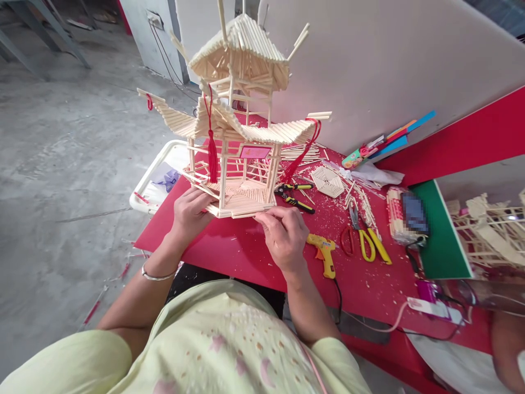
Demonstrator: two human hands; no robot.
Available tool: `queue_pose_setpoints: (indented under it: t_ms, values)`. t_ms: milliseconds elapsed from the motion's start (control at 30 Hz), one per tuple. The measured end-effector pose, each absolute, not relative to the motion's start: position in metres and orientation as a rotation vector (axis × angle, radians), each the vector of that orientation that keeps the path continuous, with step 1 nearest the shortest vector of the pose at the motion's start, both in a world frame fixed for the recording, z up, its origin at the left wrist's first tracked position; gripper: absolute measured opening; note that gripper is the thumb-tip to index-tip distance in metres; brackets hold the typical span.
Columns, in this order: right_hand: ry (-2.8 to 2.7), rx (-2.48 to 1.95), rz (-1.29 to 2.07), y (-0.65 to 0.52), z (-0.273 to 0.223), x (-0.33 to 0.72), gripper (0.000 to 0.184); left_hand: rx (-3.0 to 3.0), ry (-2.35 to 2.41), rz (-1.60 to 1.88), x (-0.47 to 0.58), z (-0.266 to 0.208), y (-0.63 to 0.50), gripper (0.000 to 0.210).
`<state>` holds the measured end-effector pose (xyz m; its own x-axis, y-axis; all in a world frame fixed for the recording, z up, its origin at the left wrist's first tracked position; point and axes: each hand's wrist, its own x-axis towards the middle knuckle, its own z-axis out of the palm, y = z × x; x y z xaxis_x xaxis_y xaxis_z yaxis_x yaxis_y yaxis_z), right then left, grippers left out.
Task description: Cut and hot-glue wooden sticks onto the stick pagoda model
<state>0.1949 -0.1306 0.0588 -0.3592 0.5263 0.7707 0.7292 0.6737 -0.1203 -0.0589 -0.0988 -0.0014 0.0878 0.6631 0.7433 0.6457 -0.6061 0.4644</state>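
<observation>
Between my hands is a two-tiered model pavilion built of pale wooden sticks, held slightly above the red table. Red tassels hang from its lower roof corners, and a small pink plaque sits under the front eave. My left hand is closed around the left edge of the base, its fingertips partly hidden beneath it. My right hand pinches the front right edge of the base between thumb and fingers. To the right of that hand lies a yellow glue gun.
Black-and-yellow pliers, yellow-handled scissors, loose sticks and a hexagonal stick panel lie on the red table. A power strip with cables is at right. Another person's arm shows at the right edge. A white tray stands left.
</observation>
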Motion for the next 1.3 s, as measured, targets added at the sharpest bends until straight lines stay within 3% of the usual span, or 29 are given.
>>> queue_pose_setpoints:
  t_ms: [500, 1300]
  values:
    - [-1.904, -1.003, -0.326, -0.156, 0.029, 0.174, 0.051, 2.296, 1.388, 1.576, -0.059, 0.001, -0.099, 0.011]
    - [-1.942, -0.996, -0.324, -0.155, 0.030, 0.172, 0.051, 2.339, 1.325, 1.634, -0.057, 0.003, -0.099, 0.013]
